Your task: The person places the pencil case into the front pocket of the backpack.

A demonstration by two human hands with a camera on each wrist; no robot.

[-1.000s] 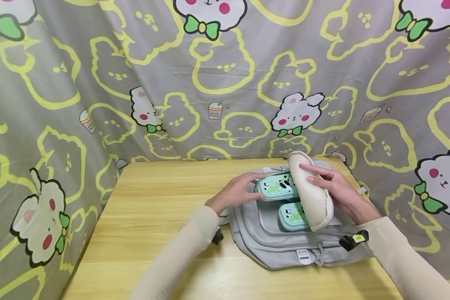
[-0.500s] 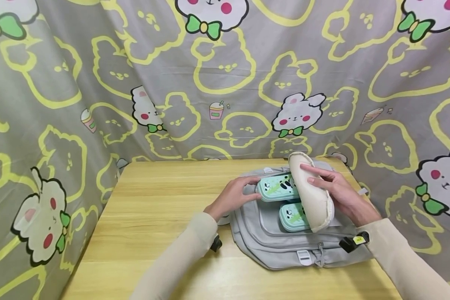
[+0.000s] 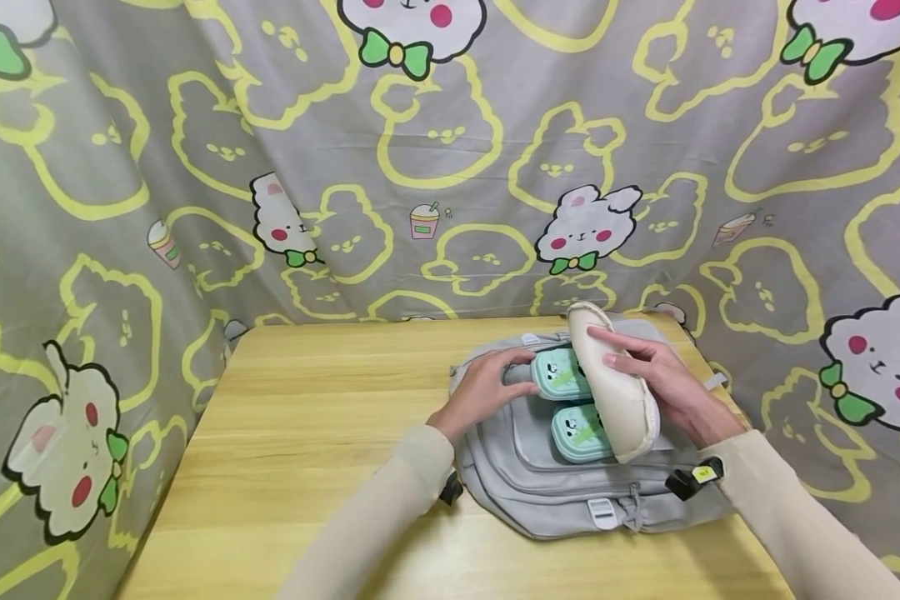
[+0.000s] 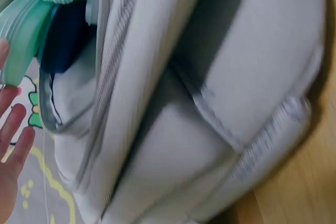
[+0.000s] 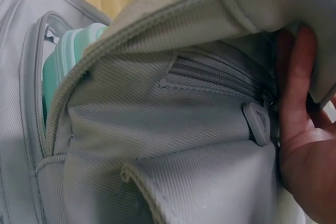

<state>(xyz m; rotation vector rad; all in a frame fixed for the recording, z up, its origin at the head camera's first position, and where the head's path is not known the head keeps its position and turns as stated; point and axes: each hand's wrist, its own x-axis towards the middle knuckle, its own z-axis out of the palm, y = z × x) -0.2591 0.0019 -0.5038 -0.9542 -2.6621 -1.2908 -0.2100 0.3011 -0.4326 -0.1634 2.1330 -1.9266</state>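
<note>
A grey backpack [image 3: 540, 508] lies on the table with its cream front flap [image 3: 607, 400] lifted. My right hand [image 3: 671, 379] grips that flap, thumb on one side and fingers on the other; in the right wrist view some of its fingers reach inside under the fabric. Two mint-green panda cases, an upper case [image 3: 558, 375] and a lower case [image 3: 581, 429], stick out from beneath the flap, their right ends hidden. My left hand [image 3: 491, 385] touches the left end of the upper case with spread, fairly straight thumb and fingers.
The wooden table [image 3: 300, 433] extends left of the backpack. A patterned cloth [image 3: 457, 150] hangs behind and along both sides. A dark blue item [image 4: 65, 38] shows beside the cases in the left wrist view.
The upper case has slid right, further under the flap, with my left hand following at its end. The lower case and my right hand's hold on the flap look the same.
</note>
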